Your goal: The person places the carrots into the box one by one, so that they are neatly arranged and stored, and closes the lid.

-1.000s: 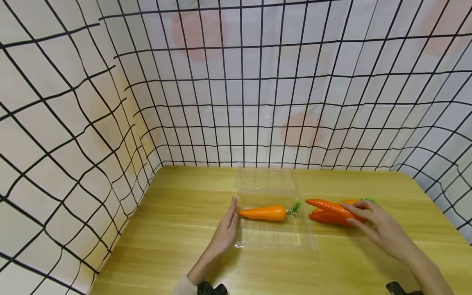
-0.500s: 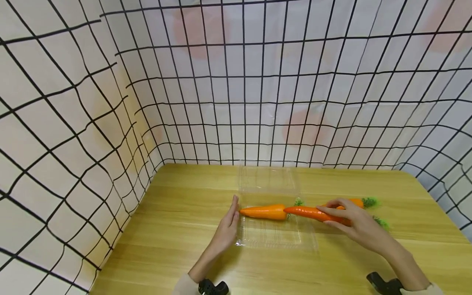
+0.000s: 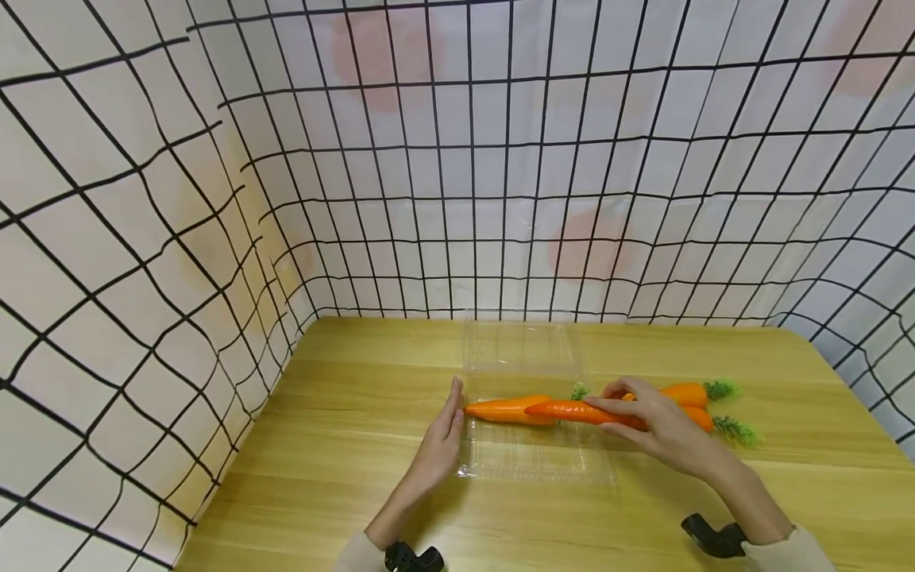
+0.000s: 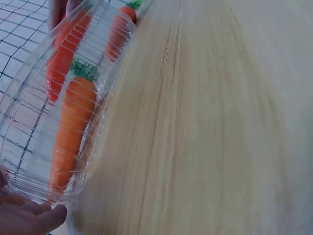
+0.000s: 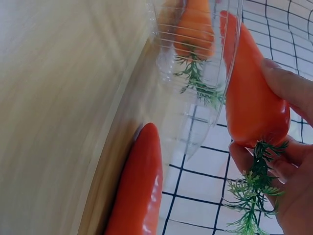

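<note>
A clear plastic clamshell box (image 3: 536, 474) lies on the table with its lid (image 3: 525, 349) folded back, away from me. One orange carrot (image 3: 496, 409) with a green top lies crosswise in it. My left hand (image 3: 439, 445) rests against the box's left side, fingers straight. With thumb and fingers, my right hand (image 3: 661, 425) grips a redder carrot (image 5: 252, 98) near its thick leafy end. That carrot's tip points left, over the right part of the box and in front of the first carrot's top. Whether the two carrots touch cannot be told.
Two more carrots, a rear one (image 3: 686, 395) and a front one (image 3: 700, 419), lie on the wooden table (image 3: 343, 397) right of the box, partly behind my right hand. White cloth behind black wire mesh (image 3: 486, 222) encloses the back and sides.
My right hand has lifted the redder carrot off the group on the right and carried it left over the box. My left hand has stayed at the box's side.
</note>
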### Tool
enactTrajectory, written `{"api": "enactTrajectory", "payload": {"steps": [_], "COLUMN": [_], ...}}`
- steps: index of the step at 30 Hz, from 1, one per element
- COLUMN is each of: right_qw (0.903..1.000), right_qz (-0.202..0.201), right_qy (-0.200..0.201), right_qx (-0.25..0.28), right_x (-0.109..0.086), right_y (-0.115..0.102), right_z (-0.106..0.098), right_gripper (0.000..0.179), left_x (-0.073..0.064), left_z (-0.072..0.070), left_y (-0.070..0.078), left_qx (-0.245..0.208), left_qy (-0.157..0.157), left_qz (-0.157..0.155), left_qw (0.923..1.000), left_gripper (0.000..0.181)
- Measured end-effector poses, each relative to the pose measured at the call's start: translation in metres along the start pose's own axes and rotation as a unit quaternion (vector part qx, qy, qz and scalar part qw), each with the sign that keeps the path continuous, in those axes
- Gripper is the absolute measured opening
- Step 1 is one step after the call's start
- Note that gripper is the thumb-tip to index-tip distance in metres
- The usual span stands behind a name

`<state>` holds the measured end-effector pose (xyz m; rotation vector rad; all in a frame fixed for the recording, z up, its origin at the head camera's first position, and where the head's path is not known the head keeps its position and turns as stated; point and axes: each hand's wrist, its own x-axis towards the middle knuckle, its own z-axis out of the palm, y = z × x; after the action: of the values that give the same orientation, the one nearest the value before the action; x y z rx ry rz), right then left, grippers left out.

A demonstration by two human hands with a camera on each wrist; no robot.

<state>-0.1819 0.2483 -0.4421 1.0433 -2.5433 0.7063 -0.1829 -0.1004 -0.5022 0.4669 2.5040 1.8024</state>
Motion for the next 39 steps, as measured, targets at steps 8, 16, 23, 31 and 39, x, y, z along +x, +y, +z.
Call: {"api": "enactTrajectory", "payload": {"steps": [8,16,23,31,39], "right_qw": [0.9999,0.9995,0.9993,0.9976,0.9976], "right_qz": [0.002,-0.002,-0.007,0.014,0.020], "right_qy": [-0.010,-0.032,-0.036,-0.063,-0.064], "right_qx": [0.006,0.001,0.007,0.025,0.017], "right_x": [0.009,0.020,0.027,0.028,0.031], "right_y": [-0.004,-0.008,-0.006,-0.007,-0.009], "right_z": [0.006,0.016,0.032,0.046,0.054], "right_gripper": [0.040,0.040,0.041,0.038,0.037], "left_x": [0.000,-0.001,-0.001,0.000,0.000], "left_z": [0.001,0.000,0.000,0.001,0.002], "left_y": [-0.002,-0.001,-0.001,0.000,-0.001], "left_qx": [-0.001,-0.009,-0.013,-0.017,-0.033], "left_qy": [0.004,0.002,0.006,0.007,0.018], "left_qz": [-0.002,-0.010,-0.010,-0.008,-0.007], "left_qw": [1.0000,0.9999,0.9999,0.9998,0.9993], "left_gripper": [0.055,0.055,0.055,0.055,0.054]}}
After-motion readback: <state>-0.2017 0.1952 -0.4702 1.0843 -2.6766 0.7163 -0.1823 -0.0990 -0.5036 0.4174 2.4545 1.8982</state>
